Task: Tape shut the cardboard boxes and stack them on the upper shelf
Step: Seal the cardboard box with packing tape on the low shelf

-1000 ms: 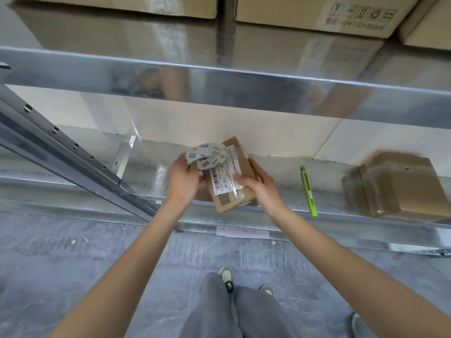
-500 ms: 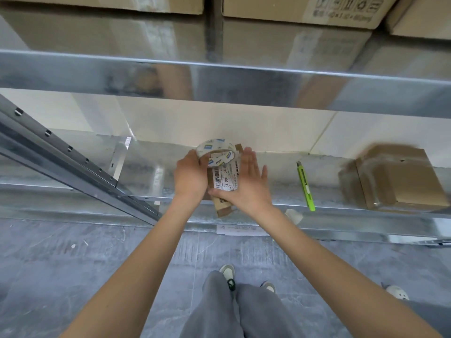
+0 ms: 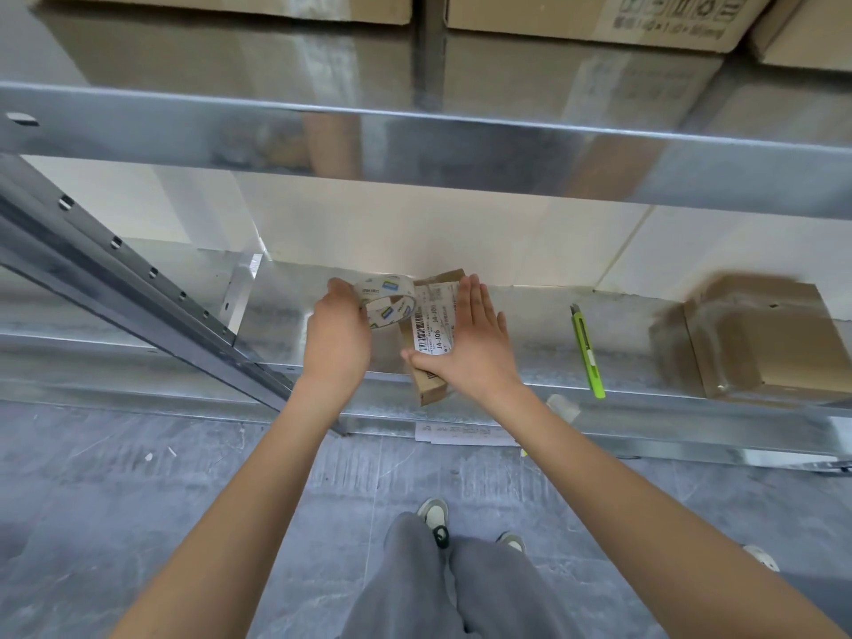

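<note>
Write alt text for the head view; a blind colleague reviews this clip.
A person's left hand holds a tape roll against a small labelled box on a metal shelf, while the flat right hand presses the box. A green knife and another box lie to the right.

A second ago the right hand [image 3: 470, 343] gripped the box [image 3: 431, 343] from the side; now it lies flat across the label, fingers [image 3: 475, 302] straight. The left hand [image 3: 339, 334] has swung the tape [image 3: 385, 302] over the box's top.
</note>
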{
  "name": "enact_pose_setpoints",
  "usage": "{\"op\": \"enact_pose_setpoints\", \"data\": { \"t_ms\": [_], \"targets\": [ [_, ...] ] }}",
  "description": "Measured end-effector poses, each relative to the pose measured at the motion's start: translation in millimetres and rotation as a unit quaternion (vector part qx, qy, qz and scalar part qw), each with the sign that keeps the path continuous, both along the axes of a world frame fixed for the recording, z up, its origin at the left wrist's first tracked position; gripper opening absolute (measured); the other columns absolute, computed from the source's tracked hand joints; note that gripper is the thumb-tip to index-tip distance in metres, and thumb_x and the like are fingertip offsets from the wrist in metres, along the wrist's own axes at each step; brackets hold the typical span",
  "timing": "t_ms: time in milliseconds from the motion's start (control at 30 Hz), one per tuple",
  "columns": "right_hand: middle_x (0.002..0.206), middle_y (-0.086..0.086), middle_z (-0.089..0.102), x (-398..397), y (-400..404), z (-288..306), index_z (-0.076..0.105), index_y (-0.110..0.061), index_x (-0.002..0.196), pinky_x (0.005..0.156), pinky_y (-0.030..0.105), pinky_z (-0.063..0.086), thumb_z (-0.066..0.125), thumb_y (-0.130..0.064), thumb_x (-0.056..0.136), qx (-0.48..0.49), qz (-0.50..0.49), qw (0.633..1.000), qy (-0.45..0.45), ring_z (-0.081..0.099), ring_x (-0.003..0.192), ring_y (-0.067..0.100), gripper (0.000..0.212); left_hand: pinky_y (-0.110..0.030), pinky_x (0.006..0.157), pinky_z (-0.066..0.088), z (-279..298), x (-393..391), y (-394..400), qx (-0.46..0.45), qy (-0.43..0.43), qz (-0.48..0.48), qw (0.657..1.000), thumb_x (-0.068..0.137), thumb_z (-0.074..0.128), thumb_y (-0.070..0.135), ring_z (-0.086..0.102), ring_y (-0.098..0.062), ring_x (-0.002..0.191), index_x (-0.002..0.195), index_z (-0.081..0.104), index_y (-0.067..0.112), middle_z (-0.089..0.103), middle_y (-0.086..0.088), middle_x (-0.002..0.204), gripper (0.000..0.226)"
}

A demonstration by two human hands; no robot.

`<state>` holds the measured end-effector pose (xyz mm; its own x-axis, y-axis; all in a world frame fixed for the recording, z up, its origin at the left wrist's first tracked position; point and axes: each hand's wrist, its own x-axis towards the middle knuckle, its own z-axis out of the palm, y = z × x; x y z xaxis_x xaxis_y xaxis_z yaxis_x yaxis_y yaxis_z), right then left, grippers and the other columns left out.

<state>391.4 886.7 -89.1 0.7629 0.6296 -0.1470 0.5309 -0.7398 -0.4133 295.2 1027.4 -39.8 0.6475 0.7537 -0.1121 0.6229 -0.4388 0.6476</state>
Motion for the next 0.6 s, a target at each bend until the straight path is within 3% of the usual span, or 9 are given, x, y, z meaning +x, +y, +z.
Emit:
{"op": "enact_pose_setpoints", "data": {
  "t_ms": [233,433,600],
  "targets": [
    [0.163,0.003,-0.01,1.2,-0.4,-0.8,-0.01,-0.011,0.153,0.119,0.054,0.009,0.051,-0.087,0.06,-0.011,0.003,1.0,0.004,-0.005,0.15,0.017,0.135,-0.041,0.06,0.036,-0.4,-3.1,1.4,0.124,0.051,-0.029,0.991,0.092,0.038,-0.008,0.06,-0.05,0.082,0.097,0.042,-0.002,0.062,-0.03,0.092,0.009],
    [0.163,0.002,-0.011,1.0,-1.2,-3.1,-0.012,-0.011,0.153,0.119,0.057,0.009,0.046,-0.09,0.059,-0.014,0.006,1.0,0.002,-0.006,0.15,0.016,0.135,-0.039,0.06,0.034,-9.2,-8.0,12.0,0.186,0.112,-0.044,0.975,0.089,0.041,-0.01,0.062,-0.049,0.086,0.104,0.044,-0.008,0.062,-0.028,0.095,0.015],
    [0.162,0.002,-0.016,0.1,-0.5,-1.6,-0.013,-0.011,0.153,0.116,0.063,0.001,0.042,-0.091,0.063,-0.045,0.014,0.999,-0.002,-0.014,0.149,0.016,0.133,-0.041,0.067,0.038,-27.2,-11.8,9.2,0.142,0.141,-0.031,0.979,0.09,0.04,-0.01,0.061,-0.047,0.094,0.11,0.043,-0.01,0.062,-0.028,0.103,0.019]
  ]
}}
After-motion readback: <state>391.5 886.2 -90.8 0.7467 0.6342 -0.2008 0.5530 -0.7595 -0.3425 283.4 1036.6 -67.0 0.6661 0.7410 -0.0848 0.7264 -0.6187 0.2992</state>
